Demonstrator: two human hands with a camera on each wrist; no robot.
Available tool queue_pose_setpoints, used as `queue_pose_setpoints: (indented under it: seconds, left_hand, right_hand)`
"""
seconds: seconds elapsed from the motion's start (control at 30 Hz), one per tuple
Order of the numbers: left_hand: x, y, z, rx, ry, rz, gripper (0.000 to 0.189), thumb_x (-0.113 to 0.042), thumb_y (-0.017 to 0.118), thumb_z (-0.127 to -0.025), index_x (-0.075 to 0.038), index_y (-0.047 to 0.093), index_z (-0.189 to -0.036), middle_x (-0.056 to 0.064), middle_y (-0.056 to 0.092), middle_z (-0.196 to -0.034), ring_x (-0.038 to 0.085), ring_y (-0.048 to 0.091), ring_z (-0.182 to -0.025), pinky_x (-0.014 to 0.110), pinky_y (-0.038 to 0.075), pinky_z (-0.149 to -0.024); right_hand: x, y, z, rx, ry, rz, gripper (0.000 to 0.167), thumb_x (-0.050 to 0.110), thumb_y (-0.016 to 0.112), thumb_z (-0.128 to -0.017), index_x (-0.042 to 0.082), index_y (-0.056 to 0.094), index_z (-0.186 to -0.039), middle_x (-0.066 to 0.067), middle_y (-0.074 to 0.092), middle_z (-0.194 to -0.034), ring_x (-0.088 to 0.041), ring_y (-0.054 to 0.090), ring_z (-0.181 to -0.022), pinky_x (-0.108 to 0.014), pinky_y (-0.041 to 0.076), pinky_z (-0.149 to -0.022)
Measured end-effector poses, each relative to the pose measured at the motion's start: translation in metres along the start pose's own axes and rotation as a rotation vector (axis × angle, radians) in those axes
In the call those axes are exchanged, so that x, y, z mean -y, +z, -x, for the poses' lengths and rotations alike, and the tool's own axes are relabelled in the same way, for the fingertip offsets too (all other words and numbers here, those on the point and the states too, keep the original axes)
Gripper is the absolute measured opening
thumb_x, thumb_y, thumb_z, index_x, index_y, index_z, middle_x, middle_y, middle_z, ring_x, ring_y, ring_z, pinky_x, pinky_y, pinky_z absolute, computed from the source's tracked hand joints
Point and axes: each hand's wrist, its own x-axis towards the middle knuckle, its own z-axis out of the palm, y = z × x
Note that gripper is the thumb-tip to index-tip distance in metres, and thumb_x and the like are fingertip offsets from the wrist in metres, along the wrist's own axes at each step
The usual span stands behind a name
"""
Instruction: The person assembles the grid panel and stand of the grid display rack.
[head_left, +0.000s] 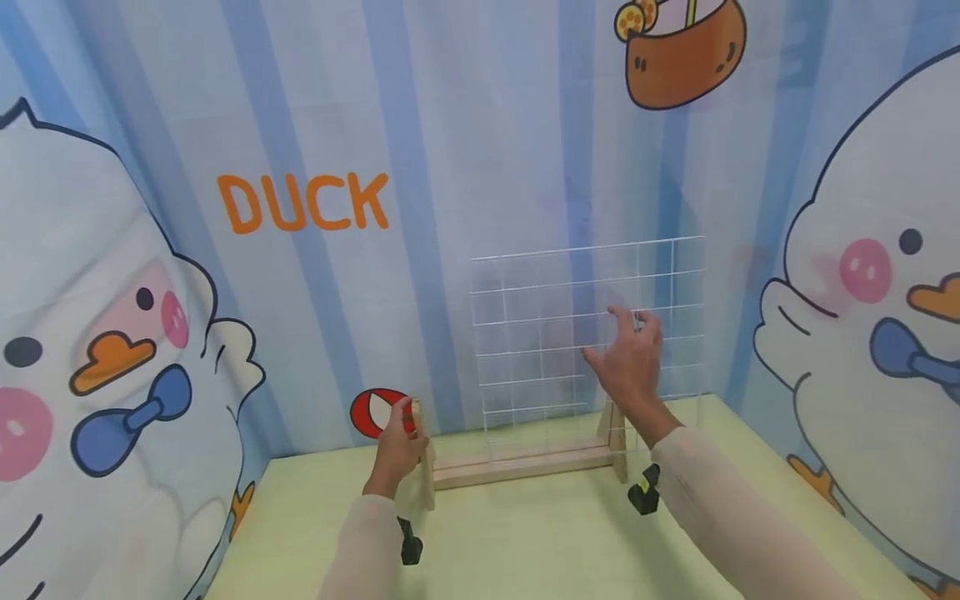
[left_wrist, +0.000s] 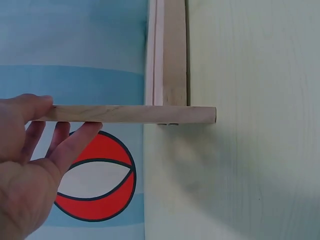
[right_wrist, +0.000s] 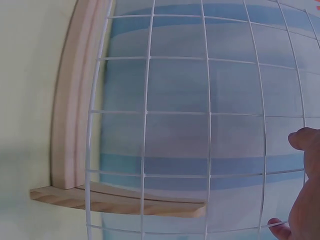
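Observation:
A wooden stand (head_left: 525,468), a long rail between two upright end pieces, sits on the table against the backdrop. My left hand (head_left: 401,450) pinches the top of its left end piece (left_wrist: 135,114), thumb on one face and fingertips on the other. A white wire grid panel (head_left: 525,337) stands upright over the rail, its lower edge close to the wood. With bent, spread fingers, my right hand (head_left: 633,362) holds the panel right of its middle. In the right wrist view, fingertips (right_wrist: 300,138) meet the wires, and the right end piece (right_wrist: 165,206) shows through the mesh.
The pale yellow tabletop (head_left: 525,542) runs up to a blue striped cloth backdrop (head_left: 330,292) printed with ducks, letters and a ball. Cloth rises at both sides too. A small black device (head_left: 409,542) hangs by the left wrist, another black device (head_left: 645,492) by the right.

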Motion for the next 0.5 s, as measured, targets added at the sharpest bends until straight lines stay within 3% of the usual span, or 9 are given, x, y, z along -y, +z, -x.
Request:
queue_pose_setpoints:
  seconds: [0.2, 0.5]
  left_hand:
    - [0.007, -0.002, 0.002, 0.013, 0.002, 0.021, 0.076, 0.008, 0.061, -0.089, -0.014, 0.032, -0.155, 0.026, 0.052, -0.146, 0.048, 0.059, -0.128, 0.054, 0.059, -0.086]
    - [0.005, -0.001, -0.001, 0.019, 0.035, 0.027, 0.077, 0.010, 0.059, -0.088, -0.011, 0.030, -0.156, 0.026, 0.052, -0.144, 0.048, 0.058, -0.129, 0.058, 0.053, -0.097]
  right_hand:
    - [0.031, 0.003, -0.017, -0.034, -0.028, -0.009, 0.071, 0.020, 0.090, -0.075, 0.010, 0.055, -0.137, -0.025, 0.040, -0.141, -0.044, 0.048, -0.123, -0.056, 0.053, -0.087]
    - [0.075, 0.010, -0.042, -0.075, -0.044, -0.042, 0.068, 0.019, 0.089, -0.077, 0.013, 0.056, -0.137, -0.022, 0.040, -0.141, -0.042, 0.047, -0.124, -0.054, 0.055, -0.091]
